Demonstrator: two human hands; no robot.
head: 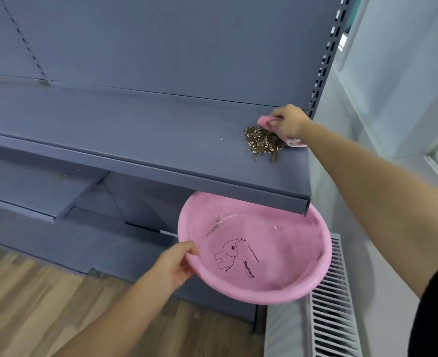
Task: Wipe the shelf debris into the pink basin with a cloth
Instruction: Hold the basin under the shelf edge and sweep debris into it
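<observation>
Pink cloth (265, 121): bunched in the right hand (288, 123), fingers curled round it, pressed to the grey shelf (140, 140) near its right end, by the back panel. Debris (263, 143): brown and pale crumbs heaped on the shelf, touching the cloth, on the hand's left and front side, short of the shelf's front lip. Basin (259, 253): pink, elephant print inside, held tilted below the shelf's front edge, its far rim tucked under the lip; a few specks inside. Left hand (174, 266): grips the basin's left rim, thumb over the edge. Wood floor (32, 292) below; white grille (334, 305) at right.
</observation>
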